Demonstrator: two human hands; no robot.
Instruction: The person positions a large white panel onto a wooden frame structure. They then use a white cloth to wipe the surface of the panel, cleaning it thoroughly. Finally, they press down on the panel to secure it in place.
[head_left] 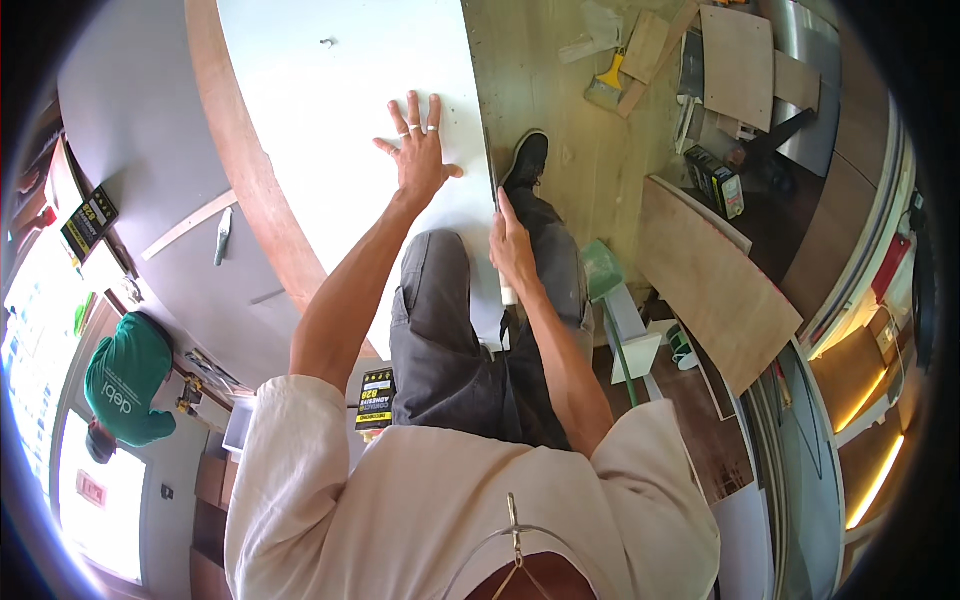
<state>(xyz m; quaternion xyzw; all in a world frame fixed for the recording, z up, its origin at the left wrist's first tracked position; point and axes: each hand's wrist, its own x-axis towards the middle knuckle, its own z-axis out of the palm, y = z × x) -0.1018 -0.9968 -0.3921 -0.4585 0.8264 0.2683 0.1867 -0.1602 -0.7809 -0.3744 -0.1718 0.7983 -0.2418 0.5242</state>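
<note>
My left hand [418, 160] lies flat on a white board [340, 110], fingers spread, with rings on some of them. At the board's right edge, my right hand [512, 248] is closed around a long, thin tool that looks like a file [492, 165]. Its narrow dark blade runs along the edge, and its pale handle end [508, 293] sticks out below my fist. My fingers hide the middle of it. One of my knees rests on the board. A small metal piece [327, 42] lies near the board's far end.
Beneath the board is a reddish wooden strip [245, 150]. A grey panel [130, 110] on the left carries a knife-like tool [222, 237]. Right, on the floor, are a yellow-handled scraper [606, 85], a box [715, 180] and plywood pieces [720, 285]. A person in green [128, 380] is far left.
</note>
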